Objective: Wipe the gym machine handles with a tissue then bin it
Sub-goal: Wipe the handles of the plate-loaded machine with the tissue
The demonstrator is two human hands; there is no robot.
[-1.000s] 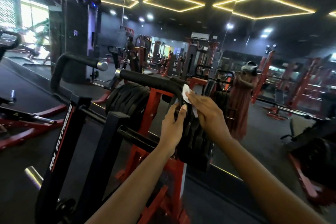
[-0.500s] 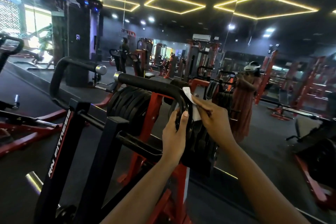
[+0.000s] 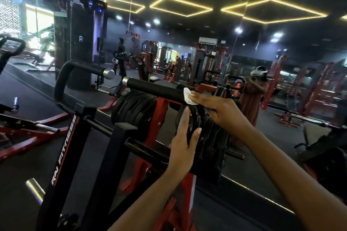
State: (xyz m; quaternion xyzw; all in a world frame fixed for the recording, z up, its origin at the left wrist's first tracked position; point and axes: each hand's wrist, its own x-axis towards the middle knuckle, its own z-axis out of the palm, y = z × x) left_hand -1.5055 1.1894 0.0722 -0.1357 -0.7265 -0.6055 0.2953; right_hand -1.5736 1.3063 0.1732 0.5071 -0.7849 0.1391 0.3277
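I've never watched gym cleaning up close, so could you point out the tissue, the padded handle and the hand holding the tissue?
tissue [image 3: 188, 95]: head view, white fold beyond the fingertips.
padded handle [image 3: 155, 91]: head view, middle of black foam.
right hand [image 3: 219, 112]: head view, back of the hand.

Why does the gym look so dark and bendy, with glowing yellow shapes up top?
Head view: the room is dim, lit mostly by yellow diamond ceiling strips and small spotlights; the wide-angle lens curves lines near the edges; the window at left is washed out; the white tissue on the black handle looks fairly sharp.
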